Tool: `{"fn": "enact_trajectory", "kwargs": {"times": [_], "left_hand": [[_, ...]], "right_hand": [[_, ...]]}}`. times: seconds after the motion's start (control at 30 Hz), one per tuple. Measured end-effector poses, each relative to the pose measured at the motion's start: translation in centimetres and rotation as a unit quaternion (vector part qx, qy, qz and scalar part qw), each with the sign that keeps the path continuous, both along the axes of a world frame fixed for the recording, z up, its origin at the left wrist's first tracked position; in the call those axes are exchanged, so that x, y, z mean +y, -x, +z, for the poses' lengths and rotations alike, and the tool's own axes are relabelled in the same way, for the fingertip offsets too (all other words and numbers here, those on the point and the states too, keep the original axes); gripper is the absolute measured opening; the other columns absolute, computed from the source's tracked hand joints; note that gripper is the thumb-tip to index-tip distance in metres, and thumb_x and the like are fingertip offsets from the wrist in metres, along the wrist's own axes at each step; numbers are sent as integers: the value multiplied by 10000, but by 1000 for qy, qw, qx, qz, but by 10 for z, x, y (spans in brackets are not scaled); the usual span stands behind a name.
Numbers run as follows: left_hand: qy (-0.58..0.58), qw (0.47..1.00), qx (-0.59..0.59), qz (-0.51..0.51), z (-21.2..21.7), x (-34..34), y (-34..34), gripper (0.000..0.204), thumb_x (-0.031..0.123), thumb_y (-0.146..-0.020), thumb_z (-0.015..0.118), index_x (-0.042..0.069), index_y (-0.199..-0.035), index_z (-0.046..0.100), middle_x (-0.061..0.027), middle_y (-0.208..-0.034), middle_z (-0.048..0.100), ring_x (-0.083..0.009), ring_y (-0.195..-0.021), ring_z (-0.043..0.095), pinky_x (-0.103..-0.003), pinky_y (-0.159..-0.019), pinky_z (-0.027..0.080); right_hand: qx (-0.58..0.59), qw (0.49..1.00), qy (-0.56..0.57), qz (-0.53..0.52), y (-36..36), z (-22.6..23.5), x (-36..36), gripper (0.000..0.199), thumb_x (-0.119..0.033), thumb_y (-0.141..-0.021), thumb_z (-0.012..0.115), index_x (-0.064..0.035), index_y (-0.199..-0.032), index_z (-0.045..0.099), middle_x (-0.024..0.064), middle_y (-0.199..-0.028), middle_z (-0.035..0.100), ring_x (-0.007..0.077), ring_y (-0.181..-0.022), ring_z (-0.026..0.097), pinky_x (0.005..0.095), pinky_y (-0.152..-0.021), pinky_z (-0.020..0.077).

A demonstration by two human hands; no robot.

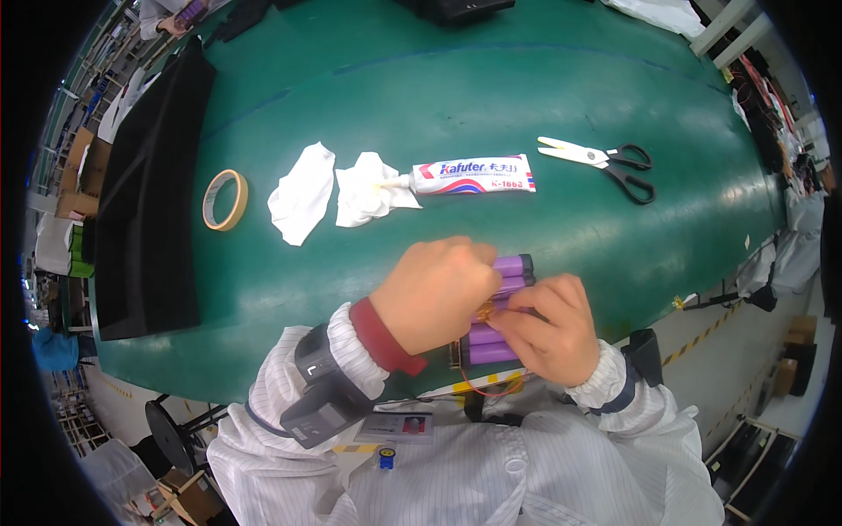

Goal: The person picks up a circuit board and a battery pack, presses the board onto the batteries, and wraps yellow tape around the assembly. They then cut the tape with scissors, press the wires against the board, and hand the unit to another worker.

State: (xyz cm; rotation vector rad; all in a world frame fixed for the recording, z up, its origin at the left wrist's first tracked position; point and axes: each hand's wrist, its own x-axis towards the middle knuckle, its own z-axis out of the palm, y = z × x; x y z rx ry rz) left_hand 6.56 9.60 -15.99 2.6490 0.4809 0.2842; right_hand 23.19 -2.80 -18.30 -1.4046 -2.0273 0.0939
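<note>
A battery pack (493, 352) of several purple cylindrical cells with black ends lies at the table's near edge, in front of me. My left hand (443, 294) is closed over its left side, the curled fingertips mostly hidden behind the knuckles. From the right, my right hand (557, 329) reaches over the pack, thumb and fingers pinched together at its middle. Beside those fingertips shows a small amber-yellow patch (485, 311), perhaps tape; what exactly they pinch is too small to make out. A thin red wire (491, 394) loops from the pack's near end.
Beyond my hands lie a white glue tube (474, 174), its nozzle on crumpled white tissue (368, 195), another tissue (303, 195), and black-handled scissors (605, 159). Further left are a tape roll (225, 201) and a long black foam block (149, 219). Another person's hand (173, 24) shows far left.
</note>
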Motion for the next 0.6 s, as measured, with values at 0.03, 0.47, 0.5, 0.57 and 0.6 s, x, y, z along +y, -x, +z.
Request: {"fn": "enact_trajectory", "kwargs": {"times": [0.03, 0.47, 0.5, 0.57, 0.6], "left_hand": [[6, 1000, 2, 5, 1, -1, 0, 67, 54, -684, 705, 78, -740, 678, -58, -782, 593, -278, -766, 617, -407, -604, 511], [33, 999, 5, 18, 2, -7, 4, 84, 42, -689, 705, 62, -752, 654, -75, -789, 586, -296, -747, 619, -417, -601, 508], [34, 999, 5, 19, 3, -10, 4, 84, 42, -689, 705, 62, -752, 654, -75, -789, 586, -296, -747, 619, -417, -601, 508], [-1, 999, 13, 31, 4, -13, 3, 69, 55, -712, 711, 71, -776, 689, -80, -778, 594, -297, -751, 626, -416, -605, 505], [-1, 999, 12, 32, 1, -12, 4, 69, 55, -712, 711, 71, -776, 689, -80, -778, 594, -297, -751, 626, -416, -605, 505]], "right_hand": [[5, 1000, 0, -1, 0, 0, 0, 178, -79, -681, 759, -119, -848, 715, -17, -915, 615, 203, -849, 567, 357, -789, 435], [22, 1000, -2, -7, 6, -2, -3, 185, -75, -676, 772, -127, -844, 715, -17, -897, 608, 201, -834, 568, 356, -778, 437], [22, 1000, -4, -9, 6, -2, -3, 190, -75, -674, 775, -127, -847, 716, -18, -893, 609, 201, -831, 566, 356, -773, 437], [21, 1000, -8, -10, 6, -1, -2, 194, -76, -672, 778, -127, -849, 717, -19, -890, 609, 201, -827, 564, 356, -767, 437], [20, 1000, -12, -14, 6, -2, -2, 196, -74, -672, 777, -127, -852, 720, -19, -887, 609, 200, -824, 563, 356, -763, 437]]}}
